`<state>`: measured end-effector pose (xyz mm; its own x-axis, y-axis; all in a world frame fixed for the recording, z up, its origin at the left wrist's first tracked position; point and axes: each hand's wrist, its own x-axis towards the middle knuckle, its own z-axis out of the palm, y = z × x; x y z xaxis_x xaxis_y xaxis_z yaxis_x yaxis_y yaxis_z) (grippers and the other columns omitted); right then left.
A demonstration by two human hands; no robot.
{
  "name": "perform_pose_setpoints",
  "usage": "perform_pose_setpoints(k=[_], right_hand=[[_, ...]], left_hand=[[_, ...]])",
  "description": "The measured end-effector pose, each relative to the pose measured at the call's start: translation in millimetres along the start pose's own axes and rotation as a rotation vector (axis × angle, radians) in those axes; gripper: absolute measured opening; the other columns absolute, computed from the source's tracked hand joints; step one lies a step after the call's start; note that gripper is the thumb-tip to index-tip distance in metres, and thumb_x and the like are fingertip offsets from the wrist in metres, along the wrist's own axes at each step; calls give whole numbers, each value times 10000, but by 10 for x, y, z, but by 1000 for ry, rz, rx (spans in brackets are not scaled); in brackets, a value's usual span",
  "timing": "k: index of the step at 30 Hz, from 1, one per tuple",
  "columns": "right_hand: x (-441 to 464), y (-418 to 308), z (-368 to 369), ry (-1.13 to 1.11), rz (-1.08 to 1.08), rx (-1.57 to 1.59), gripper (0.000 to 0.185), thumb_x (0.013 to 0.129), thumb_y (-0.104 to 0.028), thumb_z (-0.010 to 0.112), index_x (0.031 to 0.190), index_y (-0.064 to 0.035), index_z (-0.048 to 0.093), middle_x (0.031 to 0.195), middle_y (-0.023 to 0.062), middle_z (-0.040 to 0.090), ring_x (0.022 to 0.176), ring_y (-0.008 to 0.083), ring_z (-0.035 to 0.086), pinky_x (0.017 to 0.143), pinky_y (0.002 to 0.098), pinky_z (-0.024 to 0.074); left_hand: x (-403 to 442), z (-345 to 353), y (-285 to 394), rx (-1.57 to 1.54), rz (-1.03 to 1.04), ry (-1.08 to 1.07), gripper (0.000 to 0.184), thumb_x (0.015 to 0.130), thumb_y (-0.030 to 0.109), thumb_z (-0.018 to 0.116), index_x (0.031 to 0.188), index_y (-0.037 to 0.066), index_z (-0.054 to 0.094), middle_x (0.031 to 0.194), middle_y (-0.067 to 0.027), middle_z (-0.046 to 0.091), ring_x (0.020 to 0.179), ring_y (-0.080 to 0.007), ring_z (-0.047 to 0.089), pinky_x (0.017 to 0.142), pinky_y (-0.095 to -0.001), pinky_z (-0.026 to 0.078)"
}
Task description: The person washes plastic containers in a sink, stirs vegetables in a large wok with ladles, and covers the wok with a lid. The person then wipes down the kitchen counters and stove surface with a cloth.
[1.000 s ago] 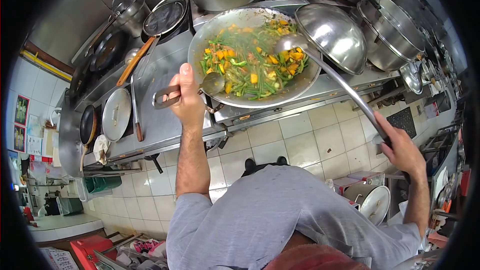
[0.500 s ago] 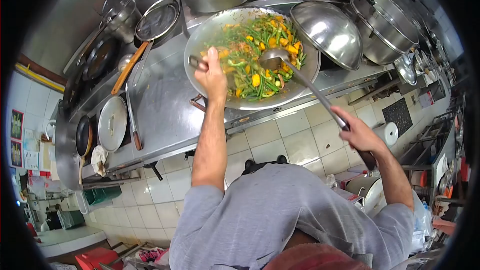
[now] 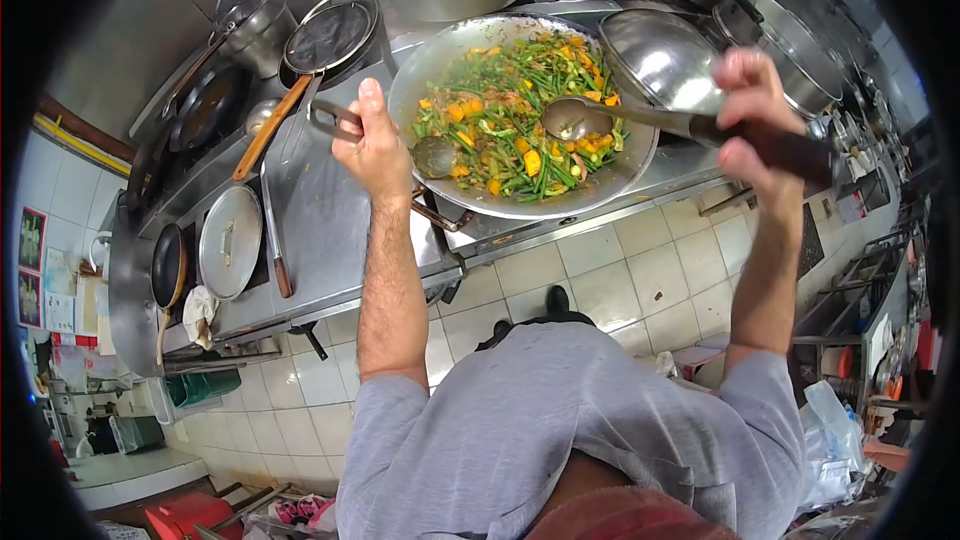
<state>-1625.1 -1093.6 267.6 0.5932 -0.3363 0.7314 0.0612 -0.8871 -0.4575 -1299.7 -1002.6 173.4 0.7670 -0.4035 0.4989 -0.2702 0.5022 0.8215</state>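
Here the left hand (image 3: 380, 145) is working with a firm, closed grip, its fingers wrapping round the looped metal handle of a spoon (image 3: 435, 157) and its thumb pointing up, while the spoon's rounded bowl is resting against the left side of the wok (image 3: 423, 72). Over on the other side the right hand (image 3: 760, 120) is blurring, its grip curling loosely round the thick, dark, smooth handle of a ladle (image 3: 577, 120), fingers over the top and thumb beneath, and the ladle's deep steel bowl is lying tilted in the food. That wide, round, dull-metal wok is sitting at the stainless bench (image 3: 320, 210), and inside it the vegetables (image 3: 520, 85) are spreading in a glossy tangle, slim green strips mixing with chunky orange pieces. To the right, a shiny domed lid (image 3: 665, 55) is leaning close beside the wok, catching bright highlights. Towards the left, a round mesh strainer (image 3: 335, 35) is stretching its long wooden handle across the brushed metal, a flat disc-shaped lid (image 3: 230, 240) is lying further down, and a crumpled pale cloth (image 3: 200, 315) is bunching near the edge
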Motion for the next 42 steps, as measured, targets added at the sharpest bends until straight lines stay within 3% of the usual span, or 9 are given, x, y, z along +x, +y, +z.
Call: perform_pose_setpoints(k=[1,2,9,19,22,25,33,37,42], right_hand=[[182,80,116,70,-115,198,238,714,-188,705,734,-29,528,921,92,501,893,204,495,784,344,393],[232,246,179,121,82,599,174,744,-121,667,709,-36,519,766,87,538,692,183,544,641,326,424],[1116,77,65,366,-286,403,154,722,-42,651,667,-40,506,472,-4,454,331,68,406,296,192,320],[1150,1102,784,72,-279,83,135,728,-76,707,720,-44,575,601,-42,503,519,52,429,471,197,326],[1045,1590,877,279,-104,396,118,729,-41,665,694,-43,552,629,3,536,514,81,468,485,232,372],[1086,1935,588,625,46,719,103,735,10,577,681,-50,514,595,38,488,520,141,480,530,313,412],[587,3100,40,1019,383,1057,224,719,4,546,633,-123,382,531,24,370,450,170,368,492,366,374],[253,2549,215,981,275,1050,152,757,-37,515,665,-97,410,543,39,374,489,176,381,574,387,376],[350,1369,297,438,-142,923,56,774,-72,504,756,-44,458,586,42,415,520,147,384,586,358,358]], left_hand=[[41,43,-4,-12,11,3,425,887,231,555,524,90,383,478,59,361,456,-33,316,433,-233,258],[75,93,-10,-27,23,9,425,888,230,552,525,90,381,477,60,360,453,-33,314,432,-235,257],[293,258,98,-3,228,49,432,874,220,559,508,126,349,468,68,302,409,-29,253,396,-224,187],[434,556,-903,478,595,2,369,867,192,562,560,10,469,462,-15,387,430,-95,305,402,-305,282],[454,590,-1207,452,376,55,395,879,234,539,573,-7,472,470,-22,411,449,-113,328,424,-323,301],[534,656,-1396,310,29,437,489,877,325,520,568,-51,462,485,-48,423,485,-153,359,463,-362,307],[906,723,-2141,-43,-229,690,461,870,335,510,522,53,404,466,4,366,428,-141,328,411,-328,275],[773,920,-2010,-256,-380,555,433,856,329,551,523,136,350,457,43,326,371,-86,317,342,-266,238],[673,963,-1360,-238,-228,194,428,863,291,560,517,144,354,454,52,337,376,-65,316,357,-243,237]])
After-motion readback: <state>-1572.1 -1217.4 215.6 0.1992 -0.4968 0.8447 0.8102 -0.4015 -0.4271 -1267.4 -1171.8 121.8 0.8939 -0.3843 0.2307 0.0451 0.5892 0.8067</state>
